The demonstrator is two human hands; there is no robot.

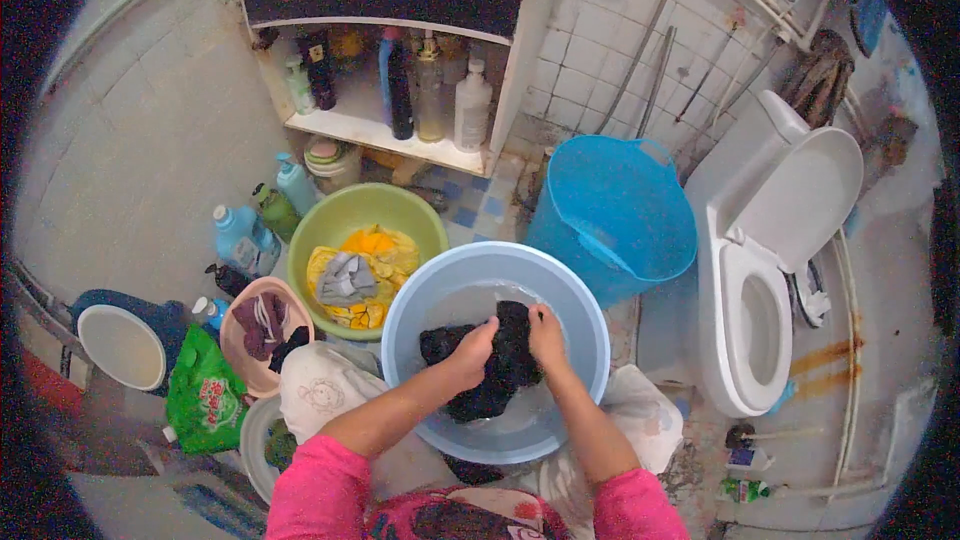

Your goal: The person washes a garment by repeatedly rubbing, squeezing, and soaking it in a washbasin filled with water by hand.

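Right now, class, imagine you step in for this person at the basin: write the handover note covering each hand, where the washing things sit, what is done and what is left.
Left hand: closed on the dark garment, pressing it in the water.
Right hand: gripping the same garment's upper edge.
The garment lies wet in the pale blue basin.
Green basin to the left holds yellow and grey clothes; the pink bowl holds dark small items.
Done: garment soaked and being rubbed.
Left: it is not yet wrung or lifted out.

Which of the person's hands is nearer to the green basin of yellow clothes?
The left hand. It grips the dark garment in the blue basin, on the side facing the green basin; the right hand grips it farther away.
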